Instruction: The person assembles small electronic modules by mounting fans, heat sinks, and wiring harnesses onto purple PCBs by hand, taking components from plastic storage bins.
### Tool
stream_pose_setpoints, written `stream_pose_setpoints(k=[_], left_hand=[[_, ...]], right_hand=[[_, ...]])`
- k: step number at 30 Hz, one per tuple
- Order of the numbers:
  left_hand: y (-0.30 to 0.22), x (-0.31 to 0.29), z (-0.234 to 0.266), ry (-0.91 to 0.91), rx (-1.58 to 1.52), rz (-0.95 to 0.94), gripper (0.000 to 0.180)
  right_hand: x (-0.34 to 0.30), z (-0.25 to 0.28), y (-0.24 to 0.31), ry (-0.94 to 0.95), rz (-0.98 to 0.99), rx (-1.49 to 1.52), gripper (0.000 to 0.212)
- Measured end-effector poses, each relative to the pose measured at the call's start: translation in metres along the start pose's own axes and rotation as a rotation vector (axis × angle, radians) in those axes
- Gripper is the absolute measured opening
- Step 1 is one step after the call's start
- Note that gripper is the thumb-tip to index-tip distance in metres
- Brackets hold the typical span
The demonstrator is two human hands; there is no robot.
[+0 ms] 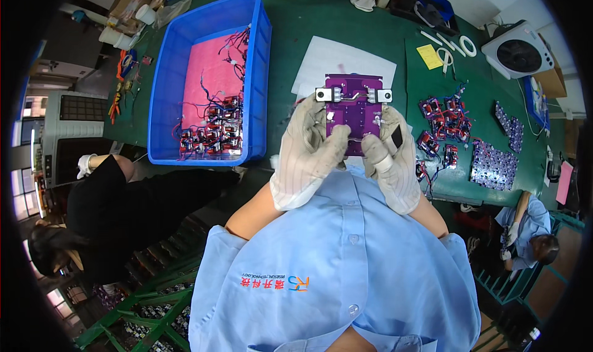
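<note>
In front of my chest I hold a purple circuit board (353,118) by its two sides. Metal terminal blocks stick out at its upper left and upper right corners, with a bent metal strip between them. My left hand (307,157), in a whitish work glove, grips the left edge with the thumb on the board's face. On the right edge, my gloved right hand (393,167) does the same; its fingers are mostly hidden behind the board. Beyond the board, a white sheet (315,58) lies on the green table (287,18).
At left stands a blue bin (264,62) with pink lining and several wired boards (216,126). On the right lie more wired boards (446,118) and panels of small boards (493,167). Farther back are a yellow note (429,57), a tape roll (467,46) and a fan (517,49). Co-workers sit at both sides.
</note>
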State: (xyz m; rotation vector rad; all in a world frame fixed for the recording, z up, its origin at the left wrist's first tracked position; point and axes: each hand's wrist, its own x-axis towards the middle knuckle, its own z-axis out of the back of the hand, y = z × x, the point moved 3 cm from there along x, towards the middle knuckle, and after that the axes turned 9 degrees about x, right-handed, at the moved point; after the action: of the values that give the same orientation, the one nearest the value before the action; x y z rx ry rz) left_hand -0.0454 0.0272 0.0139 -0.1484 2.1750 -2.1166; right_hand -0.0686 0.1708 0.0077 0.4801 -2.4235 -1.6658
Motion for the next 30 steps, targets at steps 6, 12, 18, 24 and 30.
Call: stream_pose_setpoints(k=[6, 12, 18, 24, 30], left_hand=[[0.018, -0.001, 0.011, 0.058, 0.022, 0.128, 0.051], [0.020, -0.006, 0.009, 0.048, -0.323, 0.179, 0.047], [0.025, -0.003, 0.009, 0.091, -0.279, 0.169, 0.041], [0.024, 0.000, 0.001, 0.056, -0.476, 0.202, 0.055], [0.030, -0.001, 0.004, 0.047, -0.580, 0.226, 0.078]], right_hand=[[0.005, 0.006, -0.004, -0.035, -0.136, 0.109, 0.038], [0.001, 0.011, -0.007, -0.099, -0.255, 0.413, 0.038], [-0.001, 0.015, -0.022, -0.076, -0.195, 0.434, 0.044], [-0.001, 0.023, -0.040, -0.090, -0.167, 0.624, 0.067], [0.000, 0.017, -0.035, 0.035, -0.194, 0.623, 0.082]])
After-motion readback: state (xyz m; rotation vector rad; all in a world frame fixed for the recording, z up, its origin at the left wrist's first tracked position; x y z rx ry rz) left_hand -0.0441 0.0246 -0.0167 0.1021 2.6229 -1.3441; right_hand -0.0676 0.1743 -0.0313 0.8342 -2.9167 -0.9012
